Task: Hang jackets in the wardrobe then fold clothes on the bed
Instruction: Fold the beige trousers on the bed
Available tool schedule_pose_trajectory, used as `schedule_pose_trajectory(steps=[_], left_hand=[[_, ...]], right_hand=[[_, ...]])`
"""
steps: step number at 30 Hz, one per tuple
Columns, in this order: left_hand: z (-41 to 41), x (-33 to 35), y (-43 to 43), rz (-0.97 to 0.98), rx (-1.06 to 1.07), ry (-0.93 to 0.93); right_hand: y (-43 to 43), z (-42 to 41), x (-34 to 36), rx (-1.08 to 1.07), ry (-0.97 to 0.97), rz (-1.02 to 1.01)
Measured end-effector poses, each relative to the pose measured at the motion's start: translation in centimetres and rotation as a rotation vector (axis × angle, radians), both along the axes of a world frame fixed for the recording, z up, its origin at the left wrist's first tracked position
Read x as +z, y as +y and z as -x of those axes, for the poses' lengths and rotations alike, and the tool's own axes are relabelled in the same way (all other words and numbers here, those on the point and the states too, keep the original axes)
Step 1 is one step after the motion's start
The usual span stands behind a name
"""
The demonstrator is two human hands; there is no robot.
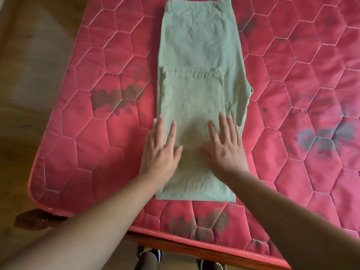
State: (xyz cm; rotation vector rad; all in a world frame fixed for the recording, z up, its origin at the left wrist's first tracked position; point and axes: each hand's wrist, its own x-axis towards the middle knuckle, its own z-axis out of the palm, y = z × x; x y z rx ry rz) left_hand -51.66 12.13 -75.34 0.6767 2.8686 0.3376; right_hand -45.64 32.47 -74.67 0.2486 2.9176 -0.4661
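Head view, near to far. Nearest me is the bed's wooden rail, then the red quilted mattress. On the mattress lie the green trousers, with their long axis running straight away from me. The folded edge is toward me and the waistband is at the far end. An upper layer covers the near half and ends at the leg hems, which cross the garment about midway.

My left hand lies flat with its fingers straight and spread. It presses the near left margin of the trousers, and its outer fingers reach over the edge onto the mattress. My right hand lies flat in the same way on the near right part, fingers apart. Neither hand grips any cloth. The two hands sit side by side at equal reach, so neither arm is nearer.

I judge this to be smoothing before a further fold. The rest of the garment lies directly ahead of both palms, so that fold would carry the near end forward along the long axis toward the waistband.
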Motion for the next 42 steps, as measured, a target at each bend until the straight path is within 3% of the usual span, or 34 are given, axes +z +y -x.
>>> schedule_pose_trajectory(steps=[4,7,11,13,17,19,21,24,27,30,36,37,39,42], left_hand=[[1.1,-3.2,-0.1,0.123,-0.086,0.011],[1.3,-2.6,-0.2,0.123,-0.095,0.014],[7.5,-0.6,1.7,-0.078,-0.040,0.033],[11.7,0.8,4.1,-0.184,0.160,-0.118],[16.2,1.8,5.9,-0.377,0.702,-0.400],[15.0,2.0,4.7,-0.429,0.731,-0.436],[12.3,2.2,3.3,-0.454,0.735,-0.517],[8.3,2.6,1.6,-0.505,0.728,-0.657],[5.6,2.6,0.5,-0.506,0.712,-0.718],[3.4,2.6,-0.6,-0.448,0.684,-0.703],[-3.2,3.4,-4.2,-0.083,0.567,-0.715],[-3.3,3.7,-4.4,-0.025,0.541,-0.685],[-2.5,4.4,-4.0,-0.037,0.518,-0.562],[1.2,4.7,-1.9,-0.290,0.492,-0.387]], right_hand=[[0.3,1.5,-3.2,0.093,-0.050,-0.141],[0.4,1.4,-2.8,0.089,-0.046,-0.119],[2.1,5.0,-1.3,-0.019,0.021,0.005],[3.5,8.4,-0.5,-0.169,0.070,0.025],[5.4,13.3,1.6,-0.760,0.003,0.175],[5.8,12.3,1.8,-0.946,-0.032,0.278],[5.4,9.9,1.9,-1.002,0.004,0.422],[4.7,5.9,1.8,-1.018,-0.023,0.634],[4.8,2.9,1.4,-0.969,-0.166,0.698],[4.6,0.1,1.5,-0.911,-0.240,0.662],[2.1,-7.6,2.8,-0.683,-0.531,0.482],[2.1,-8.2,3.0,-0.646,-0.511,0.404],[2.6,-7.6,3.1,-0.639,-0.294,0.236],[3.2,-3.3,3.7,-0.690,-0.045,0.402]])
